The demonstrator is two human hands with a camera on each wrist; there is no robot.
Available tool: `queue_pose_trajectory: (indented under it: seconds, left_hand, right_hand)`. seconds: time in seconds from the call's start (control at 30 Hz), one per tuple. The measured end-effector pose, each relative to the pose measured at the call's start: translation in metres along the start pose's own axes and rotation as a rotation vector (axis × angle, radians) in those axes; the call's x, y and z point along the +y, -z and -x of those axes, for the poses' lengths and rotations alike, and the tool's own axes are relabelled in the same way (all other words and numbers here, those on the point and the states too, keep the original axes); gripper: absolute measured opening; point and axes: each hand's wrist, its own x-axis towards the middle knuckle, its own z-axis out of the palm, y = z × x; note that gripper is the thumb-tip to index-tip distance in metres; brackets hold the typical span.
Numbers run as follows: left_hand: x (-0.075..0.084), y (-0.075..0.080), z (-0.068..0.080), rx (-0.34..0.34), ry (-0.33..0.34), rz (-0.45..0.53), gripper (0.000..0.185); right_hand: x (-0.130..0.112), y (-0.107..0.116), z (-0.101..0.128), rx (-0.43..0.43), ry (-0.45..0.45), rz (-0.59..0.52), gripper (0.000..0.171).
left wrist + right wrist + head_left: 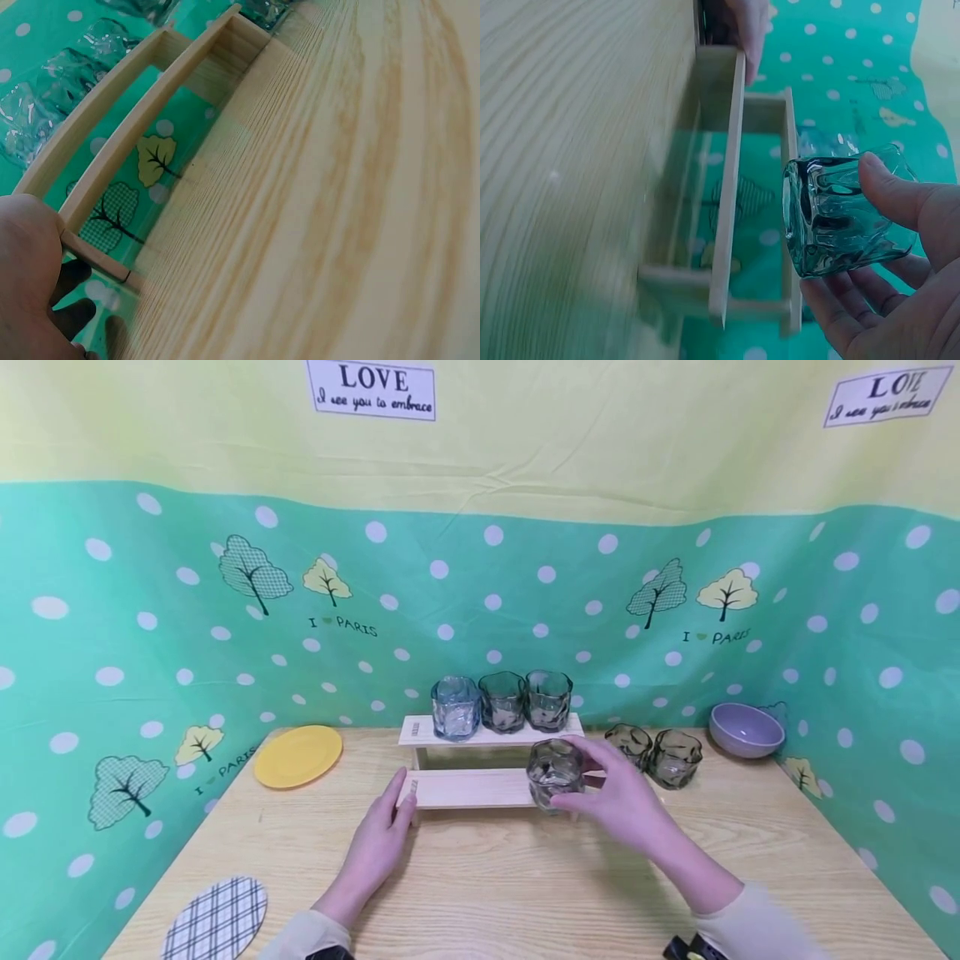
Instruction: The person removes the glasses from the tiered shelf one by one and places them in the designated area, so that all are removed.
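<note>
A two-step wooden rack [465, 789] stands mid-table. Three clear glasses [502, 702] sit in a row on its upper step. My right hand [600, 793] grips a fourth greenish glass [553, 774] by its side, over the right end of the lower step. The right wrist view shows this glass [840, 217] held between my thumb and fingers [900, 300], with a gap to the lower board [727, 187]. My left hand [397, 802] rests with straight fingers against the rack's left end, and it [26, 285] appears beside the shelf end [97, 259] in the left wrist view.
Two brownish glasses [630, 745] [675, 758] stand on the table right of the rack. A purple bowl [746, 731] is at the back right, a yellow plate [298, 757] at the back left and a plaid oval mat [217, 918] at the front left. Cloth walls enclose the table.
</note>
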Motion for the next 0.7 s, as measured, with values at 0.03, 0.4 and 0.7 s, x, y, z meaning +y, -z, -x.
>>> queue_pose_trajectory:
  seconds: [0.03,0.4,0.7]
  left_hand:
    - [0.0,0.0,0.0,-0.001,0.001,-0.001,0.062]
    - [0.001,0.0,0.0,0.002,0.0,-0.005,0.061]
    - [0.0,-0.001,-0.002,0.012,-0.007,-0.006,0.06]
  right_hand:
    - [0.002,0.005,0.001,0.002,-0.005,0.009,0.098]
    - [0.031,0.056,0.011,0.077,-0.063,0.07,0.098]
    - [0.062,0.096,0.013,0.139,-0.128,0.073,0.103]
